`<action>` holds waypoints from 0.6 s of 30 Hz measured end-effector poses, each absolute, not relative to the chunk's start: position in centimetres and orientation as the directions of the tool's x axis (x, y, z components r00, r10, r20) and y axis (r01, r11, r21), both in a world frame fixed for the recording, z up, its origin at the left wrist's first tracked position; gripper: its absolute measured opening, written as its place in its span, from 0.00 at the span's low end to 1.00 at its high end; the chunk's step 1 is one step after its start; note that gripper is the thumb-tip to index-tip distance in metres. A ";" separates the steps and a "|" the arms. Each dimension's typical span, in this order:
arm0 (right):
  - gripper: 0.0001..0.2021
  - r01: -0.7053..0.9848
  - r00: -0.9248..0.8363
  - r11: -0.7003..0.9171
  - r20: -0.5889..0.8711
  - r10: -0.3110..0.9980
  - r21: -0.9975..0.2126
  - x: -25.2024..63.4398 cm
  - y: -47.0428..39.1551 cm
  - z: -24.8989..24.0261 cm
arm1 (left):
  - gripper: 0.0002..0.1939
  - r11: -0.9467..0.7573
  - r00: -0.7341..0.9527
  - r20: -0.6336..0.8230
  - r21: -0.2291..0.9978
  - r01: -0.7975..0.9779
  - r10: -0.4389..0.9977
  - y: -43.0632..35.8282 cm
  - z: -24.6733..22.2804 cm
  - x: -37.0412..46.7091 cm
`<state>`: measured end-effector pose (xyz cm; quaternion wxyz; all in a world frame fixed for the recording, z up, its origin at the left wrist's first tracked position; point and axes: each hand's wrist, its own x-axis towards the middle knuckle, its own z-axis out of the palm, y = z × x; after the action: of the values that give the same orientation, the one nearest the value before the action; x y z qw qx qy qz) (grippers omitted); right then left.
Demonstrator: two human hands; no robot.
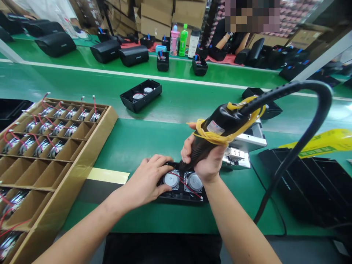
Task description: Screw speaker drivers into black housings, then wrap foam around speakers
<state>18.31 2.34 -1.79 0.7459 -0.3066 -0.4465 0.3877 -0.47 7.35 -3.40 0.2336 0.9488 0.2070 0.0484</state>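
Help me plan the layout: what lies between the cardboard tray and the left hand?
Head view: between the cardboard tray and left hand lie a yellow strip and dark patch on the green bench.

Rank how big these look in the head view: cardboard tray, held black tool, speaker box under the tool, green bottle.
Largest: cardboard tray
Middle: black tool, speaker box; order unsure, both partly hidden
Smallest: green bottle
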 end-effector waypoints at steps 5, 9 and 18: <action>0.33 -0.293 0.305 0.523 0.440 0.844 -0.800 18.3 2.2 -1.4 | 0.22 -0.789 0.906 -0.036 0.478 0.387 0.422 7.3 -2.9 -0.3; 0.34 -0.268 0.324 0.523 0.436 0.840 -0.809 18.2 2.2 -1.3 | 0.21 -0.796 0.911 -0.017 0.479 0.369 0.412 7.4 -3.1 -0.3; 0.34 -0.241 0.320 0.500 0.419 0.850 -0.832 18.0 2.3 -1.3 | 0.22 -0.803 0.914 -0.032 0.467 0.371 0.404 7.6 -3.1 -0.4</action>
<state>18.04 2.25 -1.29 0.7392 -0.3373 -0.4514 0.3688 -0.36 7.57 -3.06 0.2388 0.9487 0.2042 0.0347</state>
